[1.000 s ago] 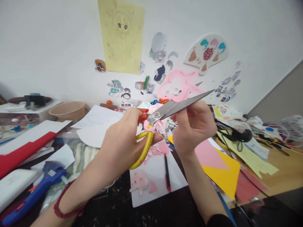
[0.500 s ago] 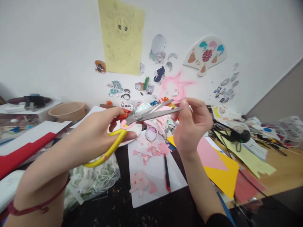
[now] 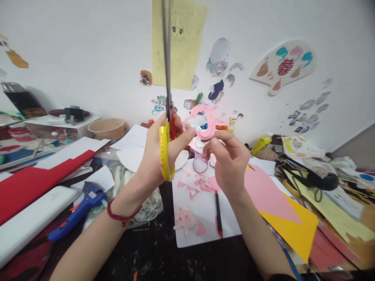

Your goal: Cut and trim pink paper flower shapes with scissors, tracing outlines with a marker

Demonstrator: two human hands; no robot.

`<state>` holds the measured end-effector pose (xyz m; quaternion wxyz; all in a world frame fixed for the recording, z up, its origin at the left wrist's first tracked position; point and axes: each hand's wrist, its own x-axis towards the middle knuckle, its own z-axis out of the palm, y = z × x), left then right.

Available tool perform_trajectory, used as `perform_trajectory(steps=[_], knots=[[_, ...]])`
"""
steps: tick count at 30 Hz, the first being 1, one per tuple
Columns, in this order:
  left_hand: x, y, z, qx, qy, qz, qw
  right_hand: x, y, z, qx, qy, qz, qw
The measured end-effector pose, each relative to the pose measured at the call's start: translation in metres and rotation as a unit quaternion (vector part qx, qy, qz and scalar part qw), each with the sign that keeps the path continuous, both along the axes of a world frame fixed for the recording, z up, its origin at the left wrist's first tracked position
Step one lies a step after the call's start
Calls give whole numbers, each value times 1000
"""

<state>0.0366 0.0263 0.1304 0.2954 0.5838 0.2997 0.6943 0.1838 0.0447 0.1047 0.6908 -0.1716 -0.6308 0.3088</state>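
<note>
My left hand is closed around scissors with one yellow and one red handle; their blades point up. The left thumb also presses on the left edge of a pink paper cutout, a curved outline with pointed tips and an open middle. My right hand has its fingers curled at the cutout's lower right edge, the thumb and forefinger close together. Below the hands lies a white sheet with pink paper scraps, a spotted pink cutout and a black and red pen.
A clear ring stands behind the scraps. Pink paper and yellow paper lie to the right. On the left are a blue glue gun, a white box-like case, red board and a beige bowl.
The scissors have swung from pointing right at the cutout to pointing upward. The left thumb has come onto the cutout, which has turned and lowered. The view has shifted left.
</note>
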Motion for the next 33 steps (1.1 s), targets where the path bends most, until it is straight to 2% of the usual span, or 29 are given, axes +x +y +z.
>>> perform_trajectory(steps=[2,4,10,16,19,22,24,25,28,33], knots=[[-8,0,3,20,30,18,999,8,1,6,-50,-22,43,998],[-12,-1,6,43,73,28,996,16,1,13,-67,-41,62,995],[-14,-6,8,59,196,97,974,31,-3,22,-69,-137,37,988],[-14,-6,4,51,248,134,958,35,-4,21,-78,-165,49,982],[-13,-6,3,56,255,158,952,35,-3,21,-77,-166,34,983],[-14,-8,7,85,255,180,946,34,-1,21,-38,-114,-18,993],[-16,-10,11,90,290,187,934,34,0,23,3,-52,-65,996],[-16,-11,13,68,335,176,923,34,1,24,25,-22,-85,996],[-17,-13,16,16,395,200,897,36,-1,27,79,48,-119,989],[-11,-14,13,17,450,222,865,39,-7,32,102,110,-174,973]])
